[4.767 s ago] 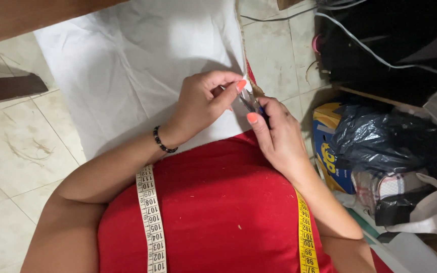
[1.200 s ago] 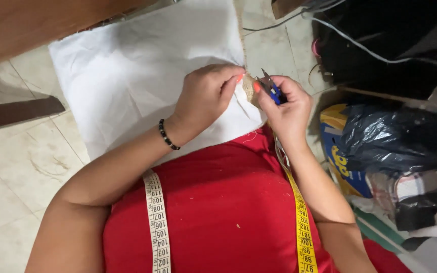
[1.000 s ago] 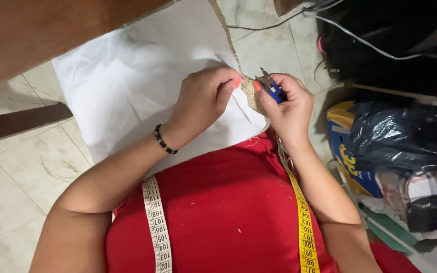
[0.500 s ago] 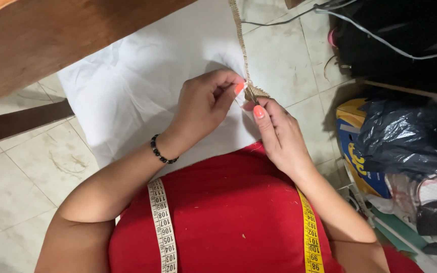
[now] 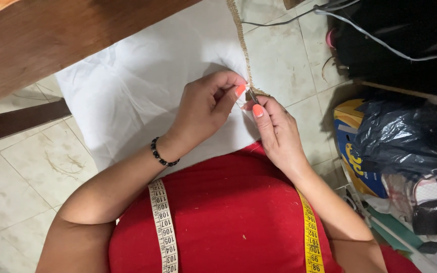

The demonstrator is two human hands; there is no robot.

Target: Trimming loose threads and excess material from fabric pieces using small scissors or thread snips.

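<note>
A brown wooden table edge [image 5: 51, 40] fills the upper left of the frame. Pale tiled floor [image 5: 16, 187] spreads at lower left. At right lies a crumpled dark plastic bag [image 5: 405, 141] beside a blue-and-yellow box [image 5: 352, 162]. A yellow measuring tape [image 5: 164, 227] hangs over the red shirt [image 5: 233, 217] at the bottom centre.

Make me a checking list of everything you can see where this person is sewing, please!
Surface: pale tiled floor; brown wooden table at the top.
Job's things: white cloth with a woven tan trim along its edge; small metal tool, mostly hidden.
Clutter: black plastic bag, yellow and blue box.
Grippers: left hand pinches the cloth; right hand holds the tool.
Cables: grey cords over dark items.
Surroundings: measuring tape over a red shirt.
</note>
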